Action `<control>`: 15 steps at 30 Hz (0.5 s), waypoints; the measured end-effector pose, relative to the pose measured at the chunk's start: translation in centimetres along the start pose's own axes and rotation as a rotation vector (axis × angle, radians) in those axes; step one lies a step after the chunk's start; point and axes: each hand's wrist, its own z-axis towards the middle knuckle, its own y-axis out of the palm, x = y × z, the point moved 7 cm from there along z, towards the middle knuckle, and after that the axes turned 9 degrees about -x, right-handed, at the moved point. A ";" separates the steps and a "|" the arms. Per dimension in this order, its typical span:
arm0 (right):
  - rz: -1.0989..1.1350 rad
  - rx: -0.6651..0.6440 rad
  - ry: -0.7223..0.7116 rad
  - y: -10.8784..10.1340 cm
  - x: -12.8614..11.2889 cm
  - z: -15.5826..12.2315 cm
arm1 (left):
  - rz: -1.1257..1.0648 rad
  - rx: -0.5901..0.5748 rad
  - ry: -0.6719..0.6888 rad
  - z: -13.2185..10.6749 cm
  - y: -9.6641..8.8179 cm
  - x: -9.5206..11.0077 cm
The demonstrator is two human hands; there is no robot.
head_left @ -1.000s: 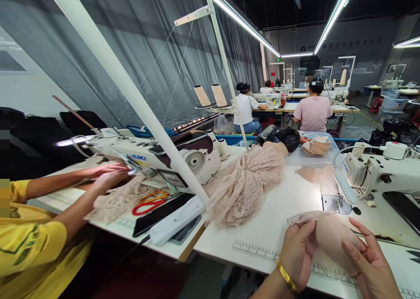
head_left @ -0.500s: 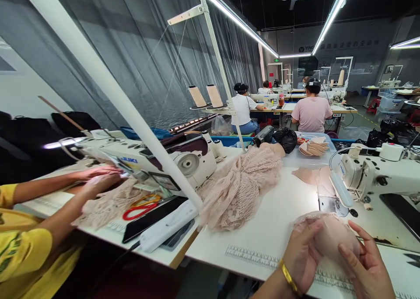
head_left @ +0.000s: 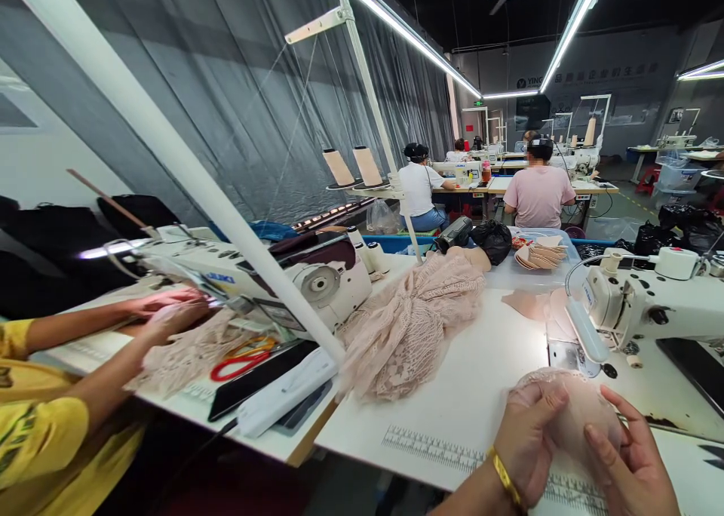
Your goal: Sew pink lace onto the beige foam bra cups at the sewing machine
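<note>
Both of my hands hold a beige padded bra cup with a lace edge [head_left: 577, 410] just above the white sewing table [head_left: 486, 373] at the lower right. My left hand [head_left: 526, 444], with a gold bangle on the wrist, curls its fingers round the cup's left side. My right hand [head_left: 633, 463] presses its fingers against the cup's right side. A white sewing machine [head_left: 645, 305] stands just beyond the cup. A heap of pink lace pieces [head_left: 412, 327] lies on the table to the left.
A stack of beige cups [head_left: 540, 256] and a black bag [head_left: 495, 238] sit at the table's far end. On the left, a person in a yellow sleeve [head_left: 39, 433] works lace at another sewing machine [head_left: 271, 271], with red scissors [head_left: 240, 363] nearby. Other workers sit at the back.
My hands have drawn the cup slightly lower and closer, folding the lace edge over its top. The view has shifted a little to the right. The neighbour's hands stay at their machine.
</note>
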 end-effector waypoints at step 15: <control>-1.519 -0.741 -0.747 3.0 -9.9 4.3 | 1.590 -1.093 0.128 2.1 3.1 3.7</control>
